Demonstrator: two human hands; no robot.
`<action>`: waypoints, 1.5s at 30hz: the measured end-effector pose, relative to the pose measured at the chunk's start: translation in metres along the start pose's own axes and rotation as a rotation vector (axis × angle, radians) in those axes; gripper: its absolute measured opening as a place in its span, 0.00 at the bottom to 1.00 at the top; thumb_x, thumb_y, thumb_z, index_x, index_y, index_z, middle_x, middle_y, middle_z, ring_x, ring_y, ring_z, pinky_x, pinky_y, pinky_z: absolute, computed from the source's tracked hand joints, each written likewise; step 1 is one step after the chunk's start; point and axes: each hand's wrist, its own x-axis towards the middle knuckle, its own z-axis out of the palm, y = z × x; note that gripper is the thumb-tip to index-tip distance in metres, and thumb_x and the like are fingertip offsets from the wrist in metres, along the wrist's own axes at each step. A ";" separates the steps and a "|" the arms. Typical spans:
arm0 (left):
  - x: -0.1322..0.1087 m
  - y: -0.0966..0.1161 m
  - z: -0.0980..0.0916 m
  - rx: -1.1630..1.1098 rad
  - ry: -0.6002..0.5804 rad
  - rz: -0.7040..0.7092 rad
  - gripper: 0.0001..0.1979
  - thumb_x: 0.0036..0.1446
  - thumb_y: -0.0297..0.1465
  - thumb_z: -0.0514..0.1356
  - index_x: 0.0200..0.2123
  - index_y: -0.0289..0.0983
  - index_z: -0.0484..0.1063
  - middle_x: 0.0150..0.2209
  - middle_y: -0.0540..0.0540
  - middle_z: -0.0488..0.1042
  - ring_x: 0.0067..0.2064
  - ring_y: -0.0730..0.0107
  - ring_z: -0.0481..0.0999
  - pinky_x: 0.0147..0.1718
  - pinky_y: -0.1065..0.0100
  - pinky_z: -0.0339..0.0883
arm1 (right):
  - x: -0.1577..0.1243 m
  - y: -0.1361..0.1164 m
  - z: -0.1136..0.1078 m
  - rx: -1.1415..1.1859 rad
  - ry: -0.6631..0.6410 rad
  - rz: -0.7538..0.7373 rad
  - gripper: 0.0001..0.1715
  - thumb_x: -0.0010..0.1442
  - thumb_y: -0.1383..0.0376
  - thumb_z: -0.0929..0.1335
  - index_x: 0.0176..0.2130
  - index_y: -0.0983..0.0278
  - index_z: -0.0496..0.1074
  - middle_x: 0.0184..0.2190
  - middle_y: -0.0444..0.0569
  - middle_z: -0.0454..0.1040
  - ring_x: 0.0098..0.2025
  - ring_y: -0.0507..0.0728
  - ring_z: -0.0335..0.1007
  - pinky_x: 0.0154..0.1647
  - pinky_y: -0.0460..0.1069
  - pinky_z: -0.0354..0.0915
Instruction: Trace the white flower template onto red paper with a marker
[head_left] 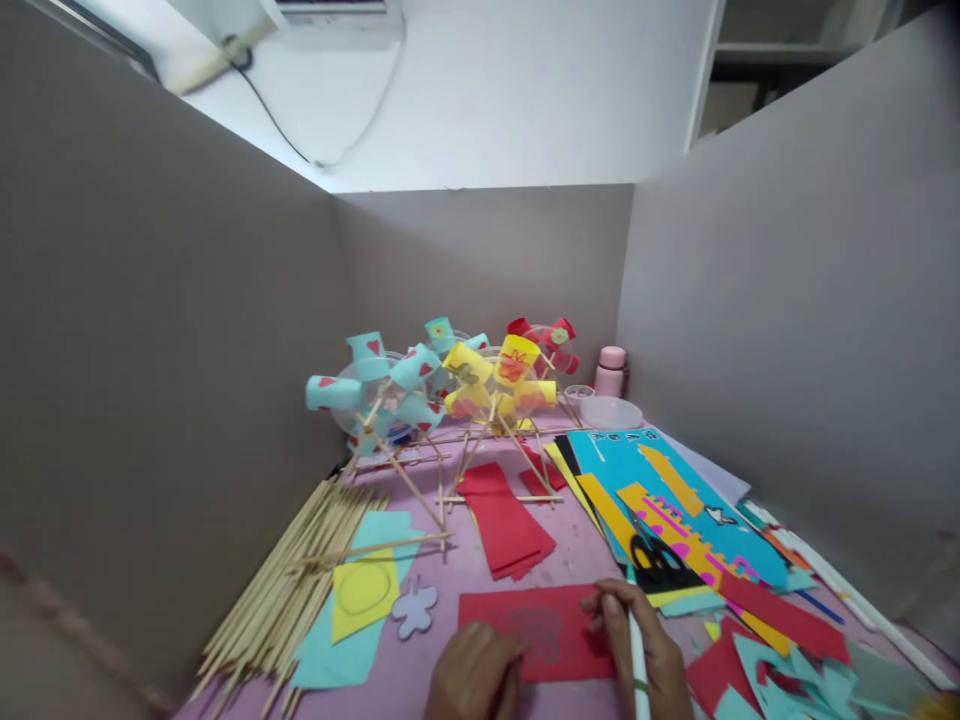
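Observation:
A red sheet of paper (574, 635) lies flat in front of me, with a flower-like outline drawn in dark lines near its middle. My left hand (476, 672) rests on its lower left corner, fingers curled together over the edge. At the right end of the sheet, my right hand (645, 650) is closed around a white marker pen (637, 655) held upright, and its fingers touch the paper. Just left of the sheet lies a pale purple flower-shaped cutout (414, 608). A yellow paper (365, 595) with a drawn circle overlaps a light blue paper (337, 650).
Wooden sticks (277, 590) are piled at left. Behind stand stick-framed wheels with blue (367, 355), yellow (517, 360) and red paper cups. Black scissors (660, 562) lie on a blue sheet (611, 455) at right, near paper scraps (787, 685). Grey partitions (810, 300) enclose the table.

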 end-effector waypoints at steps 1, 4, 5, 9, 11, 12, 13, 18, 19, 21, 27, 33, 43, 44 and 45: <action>-0.001 0.003 0.001 0.026 -0.006 0.028 0.09 0.60 0.22 0.50 0.38 0.39 0.66 0.22 0.51 0.69 0.23 0.71 0.67 0.21 0.72 0.60 | 0.000 0.002 -0.003 -0.015 -0.051 0.002 0.26 0.58 0.44 0.63 0.37 0.63 0.70 0.29 0.49 0.77 0.26 0.55 0.73 0.27 0.46 0.69; -0.005 0.013 0.006 0.085 -0.020 0.082 0.09 0.60 0.23 0.49 0.33 0.39 0.66 0.19 0.52 0.66 0.20 0.71 0.65 0.19 0.70 0.56 | 0.001 0.007 -0.011 -0.070 -0.184 -0.005 0.27 0.58 0.43 0.63 0.39 0.64 0.70 0.31 0.52 0.77 0.28 0.57 0.75 0.29 0.47 0.71; -0.006 0.015 0.007 0.097 -0.026 0.084 0.09 0.60 0.23 0.49 0.33 0.39 0.66 0.19 0.52 0.66 0.20 0.71 0.65 0.19 0.70 0.55 | 0.002 0.008 -0.013 -0.086 -0.204 -0.015 0.28 0.59 0.43 0.62 0.40 0.64 0.69 0.31 0.52 0.77 0.29 0.57 0.75 0.30 0.47 0.71; -0.006 0.019 0.003 0.140 -0.043 0.003 0.09 0.60 0.24 0.48 0.35 0.40 0.67 0.21 0.51 0.69 0.23 0.70 0.68 0.20 0.70 0.59 | 0.000 0.009 -0.016 -0.091 -0.226 -0.026 0.28 0.58 0.43 0.63 0.40 0.64 0.70 0.31 0.51 0.77 0.29 0.57 0.75 0.30 0.47 0.71; -0.004 0.015 -0.007 0.177 -0.034 -0.104 0.09 0.60 0.25 0.49 0.36 0.40 0.67 0.25 0.50 0.72 0.26 0.69 0.72 0.25 0.70 0.65 | -0.001 0.009 -0.014 -0.068 -0.206 -0.021 0.28 0.57 0.43 0.64 0.39 0.64 0.70 0.29 0.51 0.77 0.28 0.57 0.75 0.29 0.47 0.71; -0.003 0.012 -0.013 0.203 -0.023 -0.170 0.09 0.60 0.25 0.49 0.37 0.40 0.68 0.27 0.48 0.73 0.29 0.69 0.73 0.28 0.69 0.67 | -0.002 0.008 -0.013 -0.056 -0.177 -0.023 0.27 0.56 0.43 0.65 0.39 0.64 0.71 0.29 0.50 0.77 0.27 0.57 0.75 0.28 0.47 0.71; -0.003 0.007 -0.020 0.234 -0.008 -0.245 0.09 0.60 0.25 0.50 0.39 0.39 0.68 0.31 0.47 0.75 0.33 0.67 0.75 0.33 0.66 0.69 | -0.003 0.008 -0.012 -0.045 -0.140 -0.029 0.27 0.56 0.43 0.65 0.38 0.63 0.71 0.28 0.50 0.77 0.26 0.57 0.74 0.26 0.47 0.71; -0.009 -0.025 -0.048 0.344 0.044 -0.471 0.11 0.62 0.29 0.48 0.42 0.38 0.69 0.37 0.43 0.75 0.38 0.61 0.76 0.37 0.58 0.71 | 0.001 0.009 -0.012 -0.051 -0.127 -0.068 0.24 0.59 0.46 0.64 0.38 0.64 0.71 0.28 0.50 0.77 0.26 0.57 0.74 0.27 0.48 0.71; -0.011 -0.030 -0.049 0.347 0.037 -0.486 0.12 0.62 0.31 0.48 0.42 0.38 0.70 0.37 0.43 0.75 0.39 0.60 0.76 0.37 0.56 0.71 | 0.003 0.010 -0.014 -0.074 -0.144 -0.081 0.23 0.60 0.47 0.63 0.39 0.64 0.71 0.29 0.51 0.77 0.28 0.58 0.75 0.29 0.49 0.72; -0.014 -0.036 -0.046 0.334 0.003 -0.475 0.13 0.62 0.33 0.49 0.42 0.37 0.71 0.38 0.42 0.76 0.40 0.58 0.76 0.39 0.55 0.71 | 0.010 0.011 -0.017 -0.168 -0.154 -0.140 0.19 0.63 0.52 0.62 0.42 0.64 0.70 0.34 0.53 0.77 0.35 0.60 0.76 0.35 0.51 0.72; -0.016 -0.030 -0.018 0.228 -0.203 -0.322 0.20 0.56 0.39 0.59 0.52 0.42 0.69 0.51 0.42 0.73 0.51 0.56 0.73 0.48 0.54 0.69 | 0.024 0.022 -0.022 -0.631 -0.233 -0.403 0.16 0.59 0.64 0.64 0.47 0.64 0.71 0.43 0.57 0.75 0.47 0.66 0.71 0.47 0.59 0.66; -0.022 -0.039 -0.009 0.140 -0.279 -0.288 0.21 0.53 0.43 0.62 0.49 0.43 0.72 0.48 0.43 0.76 0.47 0.55 0.76 0.46 0.57 0.71 | 0.024 0.028 -0.021 -0.684 -0.323 -0.448 0.17 0.53 0.68 0.67 0.45 0.62 0.72 0.41 0.54 0.76 0.46 0.66 0.69 0.48 0.60 0.63; -0.012 -0.034 -0.014 -0.083 -0.146 -0.640 0.18 0.56 0.37 0.55 0.49 0.39 0.72 0.43 0.43 0.77 0.44 0.58 0.77 0.43 0.57 0.71 | 0.023 -0.004 -0.018 -0.194 -0.146 -0.098 0.05 0.51 0.65 0.67 0.32 0.61 0.70 0.28 0.45 0.73 0.30 0.58 0.71 0.32 0.50 0.66; -0.009 -0.034 -0.016 -0.111 -0.126 -0.682 0.18 0.56 0.37 0.55 0.47 0.39 0.73 0.41 0.44 0.78 0.41 0.59 0.77 0.41 0.59 0.72 | 0.023 -0.004 -0.017 -0.186 -0.129 -0.087 0.04 0.51 0.65 0.67 0.32 0.61 0.69 0.27 0.44 0.73 0.29 0.58 0.70 0.31 0.49 0.65; -0.007 -0.034 -0.017 -0.138 -0.108 -0.723 0.17 0.56 0.39 0.55 0.46 0.39 0.73 0.39 0.44 0.78 0.39 0.60 0.78 0.38 0.60 0.73 | 0.024 -0.004 -0.017 -0.180 -0.118 -0.078 0.05 0.51 0.64 0.68 0.32 0.61 0.69 0.26 0.44 0.72 0.28 0.57 0.70 0.30 0.48 0.65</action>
